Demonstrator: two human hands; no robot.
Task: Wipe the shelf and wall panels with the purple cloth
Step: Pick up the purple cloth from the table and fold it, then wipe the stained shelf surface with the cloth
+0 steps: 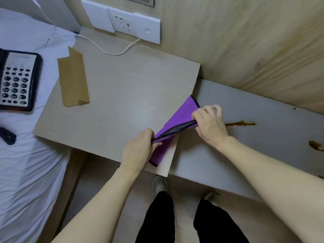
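Above shelf (122, 95), hands pinch purple cloth (172, 130) stretched between them.

One view only, worn on the head, looking steeply down from standing height. It faces the wall (245, 41) across a bedside table (122, 88) that fills the middle, close below. The lens is wide: straight edges bow and both forearms reach in from the bottom corners. A bed (26, 163) sits at the left edge, a lower shelf (254, 146) runs right, and the wearer's own feet show at bottom centre.
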